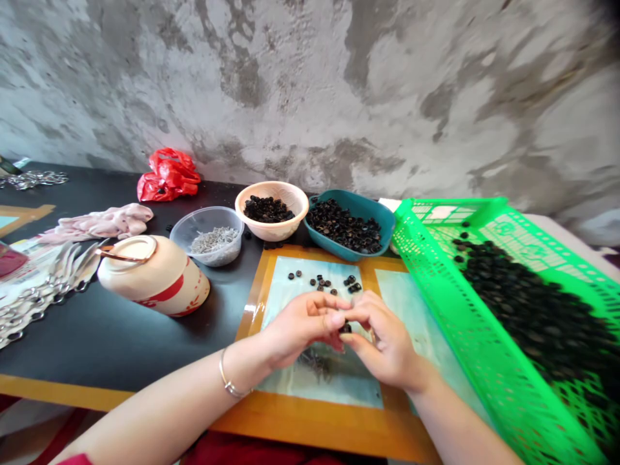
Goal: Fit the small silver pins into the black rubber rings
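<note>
My left hand (300, 326) and my right hand (385, 342) meet over a pale board with a wooden frame (339, 413), fingertips pinched together. Between them sits a small black ring-shaped part (345, 328), which both hands grip. Several loose black parts (322, 281) lie on the board just beyond my fingers. Under my hands a small heap of thin metal pins (317, 363) rests on the board. My left wrist wears a thin bracelet (227, 381).
A green plastic basket (436, 284) of black parts fills the right side. Behind the board stand a teal bowl (385, 216), a cream bowl (271, 229) and a clear tub of pins (186, 226). A tipped cream jar (159, 284), metal pieces (29, 303), pink cloth and a red bag lie left.
</note>
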Demonstrator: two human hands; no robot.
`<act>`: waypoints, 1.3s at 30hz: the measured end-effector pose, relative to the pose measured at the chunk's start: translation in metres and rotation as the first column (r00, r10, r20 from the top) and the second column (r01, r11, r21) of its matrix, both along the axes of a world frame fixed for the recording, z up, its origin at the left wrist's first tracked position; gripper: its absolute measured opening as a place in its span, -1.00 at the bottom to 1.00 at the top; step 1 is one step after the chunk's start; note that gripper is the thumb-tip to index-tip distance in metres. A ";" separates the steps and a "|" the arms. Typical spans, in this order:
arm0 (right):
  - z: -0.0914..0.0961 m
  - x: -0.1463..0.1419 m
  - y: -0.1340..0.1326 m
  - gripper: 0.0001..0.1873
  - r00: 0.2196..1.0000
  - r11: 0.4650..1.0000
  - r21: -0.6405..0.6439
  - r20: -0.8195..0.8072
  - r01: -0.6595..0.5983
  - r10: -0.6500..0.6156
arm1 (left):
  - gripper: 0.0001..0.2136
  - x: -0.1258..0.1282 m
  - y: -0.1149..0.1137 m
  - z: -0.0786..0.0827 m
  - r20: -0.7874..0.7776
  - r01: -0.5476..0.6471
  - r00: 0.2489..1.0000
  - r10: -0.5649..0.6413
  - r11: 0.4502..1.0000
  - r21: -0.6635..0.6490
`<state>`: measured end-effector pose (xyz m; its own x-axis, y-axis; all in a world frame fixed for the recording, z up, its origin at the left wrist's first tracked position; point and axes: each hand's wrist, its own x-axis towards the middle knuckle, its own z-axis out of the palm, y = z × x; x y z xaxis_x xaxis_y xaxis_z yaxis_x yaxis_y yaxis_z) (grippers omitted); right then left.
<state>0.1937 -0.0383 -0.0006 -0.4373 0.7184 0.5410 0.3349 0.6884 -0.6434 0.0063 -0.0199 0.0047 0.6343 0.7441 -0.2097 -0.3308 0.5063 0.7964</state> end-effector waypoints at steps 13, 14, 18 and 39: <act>-0.014 -0.005 -0.005 -0.93 0.992 0.979 -0.198 -0.128 -0.043 0.017 | -0.68 -0.001 -0.006 -0.004 -0.282 -0.043 0.904 0.323 0.722 0.690; -0.014 -0.006 -0.005 -0.94 0.992 0.979 -0.198 -0.127 -0.042 0.017 | -0.68 -0.001 -0.006 -0.006 -0.288 -0.037 0.900 0.328 0.715 0.699; -0.016 -0.007 -0.008 -0.93 0.992 0.979 -0.201 -0.123 -0.023 -0.002 | -0.72 -0.001 -0.007 -0.010 -0.316 -0.014 0.870 0.379 0.660 0.751; -0.004 -0.004 0.001 -0.66 0.990 0.983 0.143 0.061 0.116 -0.126 | -0.68 0.003 -0.003 -0.005 -0.010 -0.094 0.995 0.098 0.975 0.201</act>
<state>0.1897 -0.0373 -0.0044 -0.3920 0.6882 0.6105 0.4619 0.7211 -0.5164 0.0094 -0.0233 0.0000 0.5548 0.8296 -0.0627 -0.3530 0.3030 0.8852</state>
